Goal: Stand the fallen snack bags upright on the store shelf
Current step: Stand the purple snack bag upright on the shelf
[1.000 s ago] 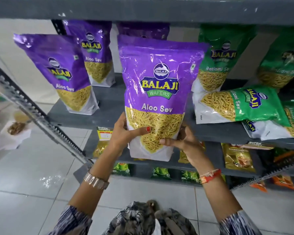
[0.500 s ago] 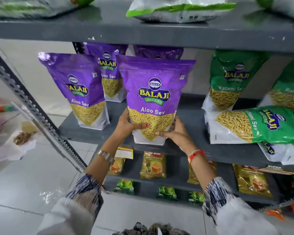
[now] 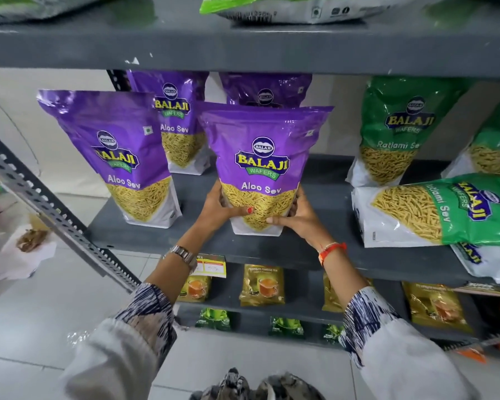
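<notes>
A purple Aloo Sev bag [image 3: 261, 166] stands upright on the grey middle shelf [image 3: 315, 249], its base resting on the board. My left hand [image 3: 218, 207] grips its lower left side and my right hand [image 3: 296, 216] grips its lower right side. To the left stands another purple bag [image 3: 119, 157], with two more purple bags [image 3: 179, 122] behind. On the right a green Ratlami Sev bag [image 3: 433, 209] lies flat on its side, on top of another fallen bag [image 3: 485, 261]. Behind them two green bags [image 3: 399, 131] stand upright.
The upper shelf [image 3: 243, 50] hangs low over the bags and carries flat-lying green bags [image 3: 298, 8]. Below are shelves with tea packets [image 3: 261, 285]. A perforated metal upright [image 3: 55, 215] slants at the left. White tiled floor [image 3: 41, 313] lies beneath.
Both hands have carried the purple bag forward and set its base down on the middle shelf. The view has tilted up, so the upper shelf now shows.
</notes>
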